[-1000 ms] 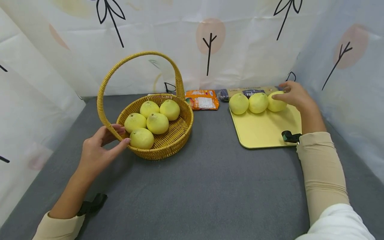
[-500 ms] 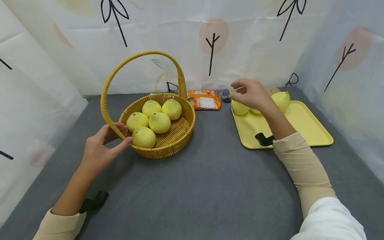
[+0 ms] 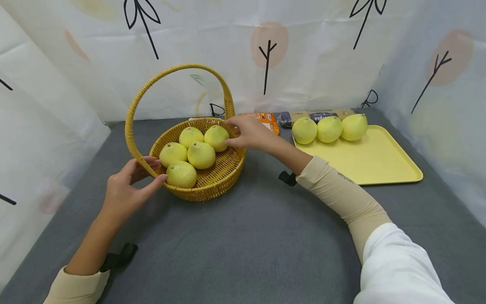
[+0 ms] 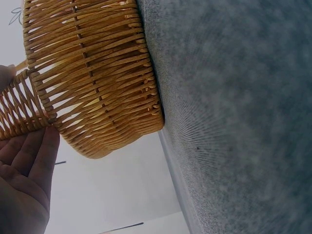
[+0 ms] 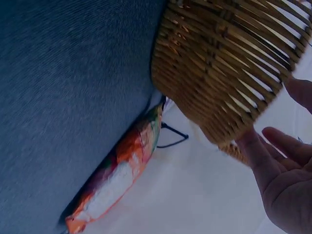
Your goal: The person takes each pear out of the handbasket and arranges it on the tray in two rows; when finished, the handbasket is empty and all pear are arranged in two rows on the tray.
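A yellow wicker basket point(image 3: 231, 171) with a tall hooped handle point(image 3: 178, 69) stands at the left of the table. Inside it lie several pale yellow pomelos point(image 3: 201, 155). My left hand point(image 3: 127, 188) holds the basket at the foot of its handle, thumb on one side and fingers on the other, as the left wrist view point(image 4: 27, 175) also shows. My right hand point(image 3: 252, 133) is at the right rim, fingers reaching over it beside the rearmost pomelo point(image 3: 215, 137). In the right wrist view its fingers point(image 5: 256, 151) are spread near the woven wall.
On the right a yellow tray point(image 3: 364, 162) bears 3 pomelos point(image 3: 329, 129) in a row at its back edge. Behind stand an orange packet point(image 3: 270, 122), partly hidden by my right hand, and a long brown-and-dark package point(image 3: 300, 116). A patterned cloth point(image 3: 303, 71) encloses the grey table point(image 3: 243, 245).
My right hand has left the rightmost pomelo on the tray and swung left across to the basket's right rim, carrying nothing visible. My left hand stays on the basket.
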Available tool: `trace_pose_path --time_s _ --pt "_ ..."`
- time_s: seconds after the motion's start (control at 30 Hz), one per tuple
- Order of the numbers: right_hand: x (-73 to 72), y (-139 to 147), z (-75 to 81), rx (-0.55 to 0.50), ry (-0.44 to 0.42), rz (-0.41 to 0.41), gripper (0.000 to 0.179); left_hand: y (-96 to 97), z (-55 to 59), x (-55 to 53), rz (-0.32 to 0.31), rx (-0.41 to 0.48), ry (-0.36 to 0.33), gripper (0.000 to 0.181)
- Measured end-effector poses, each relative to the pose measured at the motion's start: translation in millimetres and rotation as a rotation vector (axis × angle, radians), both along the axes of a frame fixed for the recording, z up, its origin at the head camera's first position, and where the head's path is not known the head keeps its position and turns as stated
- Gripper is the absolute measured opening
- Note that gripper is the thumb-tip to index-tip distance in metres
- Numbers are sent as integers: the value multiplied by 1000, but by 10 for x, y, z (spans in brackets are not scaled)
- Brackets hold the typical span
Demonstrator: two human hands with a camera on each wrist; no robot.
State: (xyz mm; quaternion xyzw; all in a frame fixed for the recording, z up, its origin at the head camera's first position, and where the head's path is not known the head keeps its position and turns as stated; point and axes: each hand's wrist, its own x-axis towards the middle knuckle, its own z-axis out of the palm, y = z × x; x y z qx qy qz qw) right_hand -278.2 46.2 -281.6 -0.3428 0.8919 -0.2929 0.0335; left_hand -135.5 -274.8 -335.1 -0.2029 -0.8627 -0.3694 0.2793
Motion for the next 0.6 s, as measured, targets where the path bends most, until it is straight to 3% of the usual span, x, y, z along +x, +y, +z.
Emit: trace_pose_path --time_s 0.2,0.4,0.6 --pt "-107 -296 -103 176 111 -46 56 3 3 5 6 1 -5 52" --pt "-133 -475 -196 251 173 -96 42 -8 6 7 0 11 -9 52" --pt "-130 -542 -301 279 232 -124 51 -23 -16 -4 -13 9 4 53"
